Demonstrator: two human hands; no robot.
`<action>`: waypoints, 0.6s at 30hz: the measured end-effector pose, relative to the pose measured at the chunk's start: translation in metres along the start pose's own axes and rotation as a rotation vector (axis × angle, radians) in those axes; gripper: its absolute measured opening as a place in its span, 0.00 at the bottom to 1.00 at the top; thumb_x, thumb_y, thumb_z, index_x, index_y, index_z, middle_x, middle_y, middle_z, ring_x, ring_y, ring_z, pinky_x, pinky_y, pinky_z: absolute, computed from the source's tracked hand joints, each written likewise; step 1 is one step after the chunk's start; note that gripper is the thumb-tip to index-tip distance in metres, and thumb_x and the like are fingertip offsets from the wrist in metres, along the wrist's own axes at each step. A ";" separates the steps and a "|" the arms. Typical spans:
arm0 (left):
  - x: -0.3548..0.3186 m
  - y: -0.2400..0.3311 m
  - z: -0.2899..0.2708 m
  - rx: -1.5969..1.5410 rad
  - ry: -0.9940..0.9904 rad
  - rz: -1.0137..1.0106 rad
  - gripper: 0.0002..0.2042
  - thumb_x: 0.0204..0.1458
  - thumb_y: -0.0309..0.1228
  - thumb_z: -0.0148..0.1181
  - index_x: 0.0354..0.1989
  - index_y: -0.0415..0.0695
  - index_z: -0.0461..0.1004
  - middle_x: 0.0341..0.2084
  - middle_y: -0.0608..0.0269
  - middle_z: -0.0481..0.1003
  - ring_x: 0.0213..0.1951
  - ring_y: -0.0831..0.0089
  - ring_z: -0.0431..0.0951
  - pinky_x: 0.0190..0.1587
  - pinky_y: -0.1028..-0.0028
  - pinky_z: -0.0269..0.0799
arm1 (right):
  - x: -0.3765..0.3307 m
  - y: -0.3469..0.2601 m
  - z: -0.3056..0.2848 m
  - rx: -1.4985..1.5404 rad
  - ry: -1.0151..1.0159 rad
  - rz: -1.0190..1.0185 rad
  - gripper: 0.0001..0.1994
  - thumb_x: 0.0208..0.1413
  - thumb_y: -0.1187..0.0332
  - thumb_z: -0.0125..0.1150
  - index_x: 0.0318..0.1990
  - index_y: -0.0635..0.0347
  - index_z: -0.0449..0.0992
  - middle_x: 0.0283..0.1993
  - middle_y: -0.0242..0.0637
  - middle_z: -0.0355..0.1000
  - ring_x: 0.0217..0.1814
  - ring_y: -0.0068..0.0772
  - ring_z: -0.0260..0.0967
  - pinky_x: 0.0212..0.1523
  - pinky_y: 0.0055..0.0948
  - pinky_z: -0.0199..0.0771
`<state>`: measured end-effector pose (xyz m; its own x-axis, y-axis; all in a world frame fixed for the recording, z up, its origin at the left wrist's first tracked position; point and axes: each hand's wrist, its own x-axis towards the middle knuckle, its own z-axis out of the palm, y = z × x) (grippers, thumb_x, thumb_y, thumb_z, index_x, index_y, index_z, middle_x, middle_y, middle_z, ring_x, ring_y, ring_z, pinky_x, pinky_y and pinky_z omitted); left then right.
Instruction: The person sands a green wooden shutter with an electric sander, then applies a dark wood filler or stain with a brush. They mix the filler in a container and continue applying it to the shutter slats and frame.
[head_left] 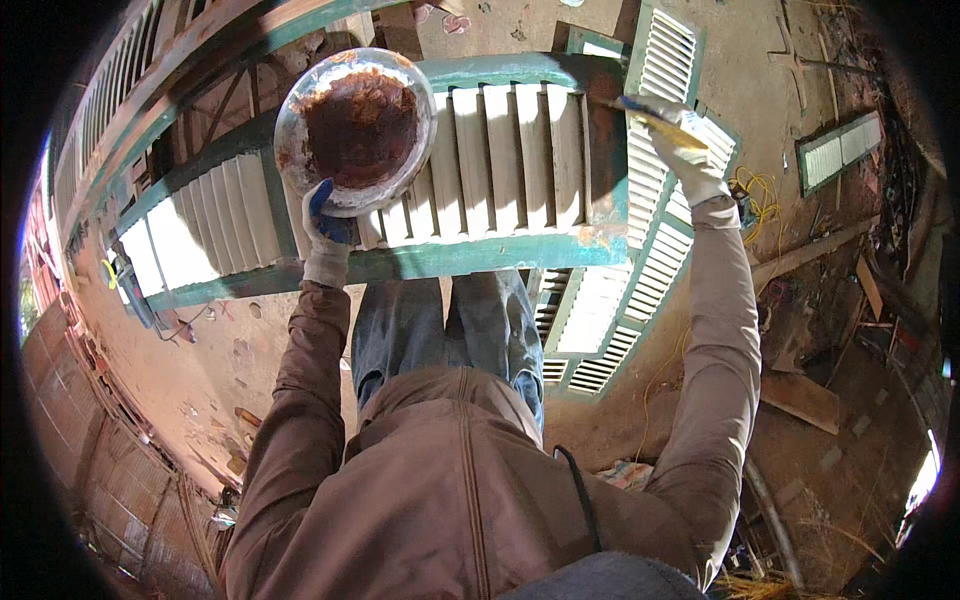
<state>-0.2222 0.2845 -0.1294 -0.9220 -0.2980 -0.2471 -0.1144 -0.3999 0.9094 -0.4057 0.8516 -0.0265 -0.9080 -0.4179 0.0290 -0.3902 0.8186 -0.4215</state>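
Note:
My left hand [328, 228], in a white and blue glove, grips the rim of a round metal bowl [428, 112] smeared with thick reddish-brown paste [360, 128]. The bowl is tilted toward me over a louvered shutter [450, 258] with a green frame and white slats. My right hand [690, 160], gloved too, is closed around a yellow-handled tool [672, 130]. Its thin end points left, over the shutter's right end, where the frame is stained brown. I cannot tell whether the tool touches the wood, nor whether it is a brush or a knife.
More green and white shutters [668, 55] lie to the right, with a small panel [840, 152] farther off. Long green-edged frames [130, 150] stand at the left. A yellow cord [763, 195] coils on the ground by my right forearm. Boards [800, 400] and scraps litter the right side.

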 end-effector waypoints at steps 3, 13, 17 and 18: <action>-0.003 0.001 0.003 -0.006 -0.065 0.038 0.20 0.67 0.41 0.52 0.61 0.42 0.71 0.59 0.57 0.72 0.58 0.60 0.74 0.64 0.57 0.71 | 0.018 -0.005 -0.005 0.122 -0.156 0.357 0.14 0.69 0.61 0.54 0.57 0.53 0.76 0.47 0.29 0.79 0.44 0.28 0.78 0.45 0.25 0.79; -0.008 0.006 0.009 0.149 -0.044 0.096 0.19 0.67 0.41 0.53 0.61 0.43 0.70 0.58 0.57 0.71 0.59 0.62 0.73 0.64 0.59 0.72 | -0.005 0.005 0.010 0.244 0.014 -0.095 0.14 0.60 0.72 0.63 0.53 0.49 0.81 0.51 0.35 0.80 0.49 0.33 0.78 0.51 0.31 0.79; -0.007 0.011 0.013 0.052 -0.057 0.046 0.19 0.67 0.41 0.52 0.61 0.43 0.70 0.58 0.57 0.71 0.59 0.62 0.73 0.64 0.59 0.72 | 0.012 0.012 0.016 0.077 -0.056 0.158 0.14 0.67 0.60 0.58 0.57 0.48 0.78 0.51 0.32 0.80 0.43 0.29 0.79 0.39 0.30 0.82; -0.002 0.011 0.015 -0.023 -0.054 -0.003 0.19 0.67 0.41 0.53 0.61 0.43 0.70 0.57 0.57 0.71 0.59 0.62 0.73 0.64 0.59 0.72 | 0.005 0.010 0.022 0.119 -0.073 0.197 0.15 0.68 0.60 0.57 0.58 0.48 0.78 0.51 0.32 0.80 0.44 0.29 0.78 0.40 0.30 0.81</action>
<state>-0.2266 0.2933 -0.1137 -0.9404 -0.2500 -0.2304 -0.1088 -0.4208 0.9006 -0.4104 0.8492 -0.0506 -0.9497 -0.2858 -0.1282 -0.1821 0.8368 -0.5163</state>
